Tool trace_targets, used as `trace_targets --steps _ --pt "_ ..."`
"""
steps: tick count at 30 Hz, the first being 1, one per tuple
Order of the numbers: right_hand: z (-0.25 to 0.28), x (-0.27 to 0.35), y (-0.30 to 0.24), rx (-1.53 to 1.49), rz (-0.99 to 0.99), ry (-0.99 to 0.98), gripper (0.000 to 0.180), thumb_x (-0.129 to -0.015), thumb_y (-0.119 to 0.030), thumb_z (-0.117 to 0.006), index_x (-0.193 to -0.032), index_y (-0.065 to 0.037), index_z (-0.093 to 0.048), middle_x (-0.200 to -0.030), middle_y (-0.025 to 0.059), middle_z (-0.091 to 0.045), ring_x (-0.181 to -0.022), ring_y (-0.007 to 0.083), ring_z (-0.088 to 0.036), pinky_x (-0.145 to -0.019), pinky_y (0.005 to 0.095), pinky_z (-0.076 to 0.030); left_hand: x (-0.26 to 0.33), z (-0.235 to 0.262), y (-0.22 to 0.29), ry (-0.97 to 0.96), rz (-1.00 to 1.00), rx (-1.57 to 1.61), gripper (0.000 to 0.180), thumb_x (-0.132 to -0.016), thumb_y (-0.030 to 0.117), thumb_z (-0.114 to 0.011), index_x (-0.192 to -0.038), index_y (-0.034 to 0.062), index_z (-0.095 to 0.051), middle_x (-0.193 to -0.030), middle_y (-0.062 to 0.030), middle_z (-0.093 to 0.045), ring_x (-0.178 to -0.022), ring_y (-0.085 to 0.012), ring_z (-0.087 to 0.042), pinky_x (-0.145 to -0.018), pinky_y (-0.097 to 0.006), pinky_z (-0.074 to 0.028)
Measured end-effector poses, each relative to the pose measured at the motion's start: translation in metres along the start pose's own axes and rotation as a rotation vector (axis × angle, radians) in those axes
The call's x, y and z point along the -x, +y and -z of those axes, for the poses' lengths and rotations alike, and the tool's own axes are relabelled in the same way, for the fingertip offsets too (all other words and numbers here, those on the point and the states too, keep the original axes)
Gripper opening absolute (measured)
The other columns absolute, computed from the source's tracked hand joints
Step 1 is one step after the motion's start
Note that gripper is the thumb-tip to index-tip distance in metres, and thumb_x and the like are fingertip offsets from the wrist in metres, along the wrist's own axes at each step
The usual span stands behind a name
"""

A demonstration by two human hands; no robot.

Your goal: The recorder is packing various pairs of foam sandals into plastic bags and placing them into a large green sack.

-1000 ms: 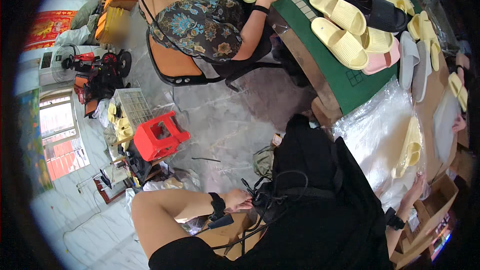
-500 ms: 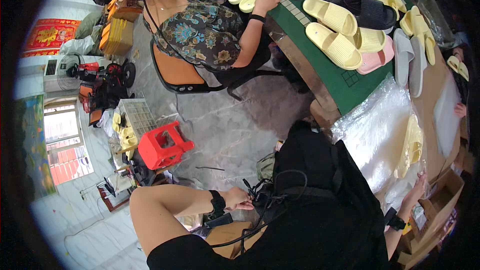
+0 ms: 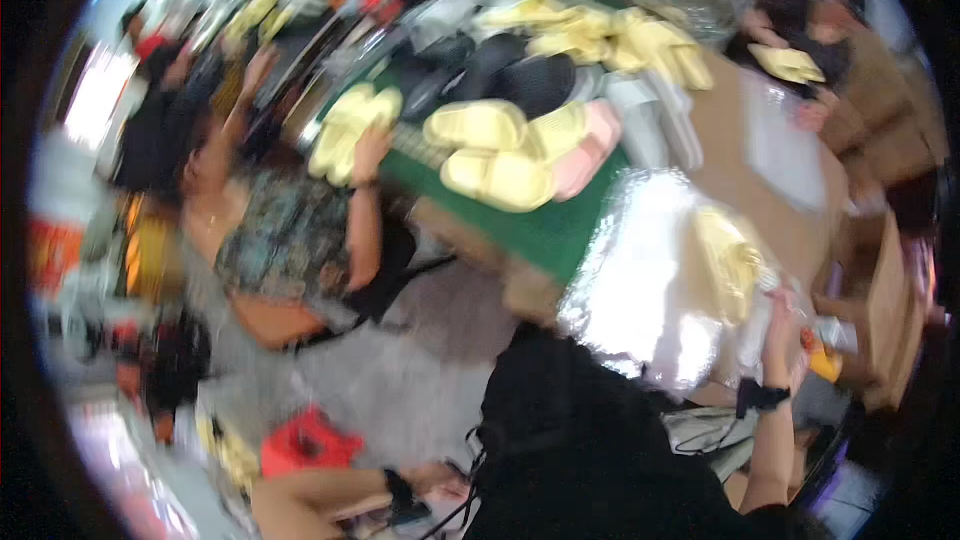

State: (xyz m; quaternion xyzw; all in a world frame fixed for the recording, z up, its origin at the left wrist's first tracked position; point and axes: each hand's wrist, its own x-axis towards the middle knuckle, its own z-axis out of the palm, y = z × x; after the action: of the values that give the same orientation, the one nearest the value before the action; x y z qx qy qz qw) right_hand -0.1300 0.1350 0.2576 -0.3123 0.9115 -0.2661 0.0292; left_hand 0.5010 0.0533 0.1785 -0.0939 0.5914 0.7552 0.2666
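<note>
The picture is smeared by motion. My right hand (image 3: pixel 781 312) is closed at the edge of a clear plastic bag (image 3: pixel 757 330) on the table's right side. A pair of yellow slippers (image 3: pixel 727 258) lies in or under that plastic, just beyond my fingers. Low down beside my black clothing is my left hand (image 3: pixel 440 478), close to dark cords (image 3: pixel 470 500); its fingers are too blurred to read. A shiny stack of clear plastic sheeting (image 3: pixel 630 290) lies left of the bagged slippers.
Yellow slippers (image 3: pixel 497 178), a pink slipper (image 3: pixel 590 152) and black slippers (image 3: pixel 538 86) lie on the green mat (image 3: pixel 440 172). A seated person (image 3: pixel 290 240) at left holds yellow slippers. An open cardboard box (image 3: pixel 880 310) stands at right, a red stool (image 3: pixel 310 443) on the floor.
My view has swung up and to the right, so the table shows more fully. My right hand remains at the bagged slippers; my left stays low near the cords.
</note>
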Motion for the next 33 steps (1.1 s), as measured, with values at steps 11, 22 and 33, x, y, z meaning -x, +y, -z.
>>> trace_targets --steps 11,22,33 --pt "0.081 -0.021 0.04 -0.184 0.002 0.493 0.014 -0.081 -0.004 -0.052 -0.093 0.0 -0.059 -0.112 0.0117 -0.053 -0.102 0.025 -0.049 -0.09 0.0316 -0.036 -0.088 0.232 0.174 0.173 0.213 -0.549 0.021 -0.087 0.022 -0.053 -0.097 0.0055 -0.06 -0.092 -0.0116 -0.062 -0.078 -0.0265 -0.061 -0.07 -0.032 -0.047" --pt "-0.039 0.081 0.115 -0.343 -0.504 0.286 0.031 -0.078 -0.019 -0.06 -0.1 0.002 -0.059 -0.104 0.0205 -0.059 -0.095 0.0392 -0.054 -0.083 0.0378 -0.044 -0.165 0.148 0.274 -0.121 -0.301 -0.901 0.033 -0.078 0.016 -0.065 -0.104 0.0002 -0.053 -0.096 -0.0161 -0.052 -0.089 -0.0328 -0.054 -0.077 -0.036 -0.046" --pt "-0.089 0.11 -0.033 0.291 0.01 -0.171 0.081 -0.077 -0.047 -0.06 -0.14 -0.012 -0.023 -0.143 0.0231 -0.016 -0.132 0.0398 -0.015 -0.103 0.0559 -0.016 -0.174 0.153 0.26 -0.023 -0.511 -0.963 0.039 -0.074 0.019 -0.068 -0.105 0.0024 -0.052 -0.102 -0.0141 -0.052 -0.092 -0.0325 -0.052 -0.078 -0.037 -0.045"
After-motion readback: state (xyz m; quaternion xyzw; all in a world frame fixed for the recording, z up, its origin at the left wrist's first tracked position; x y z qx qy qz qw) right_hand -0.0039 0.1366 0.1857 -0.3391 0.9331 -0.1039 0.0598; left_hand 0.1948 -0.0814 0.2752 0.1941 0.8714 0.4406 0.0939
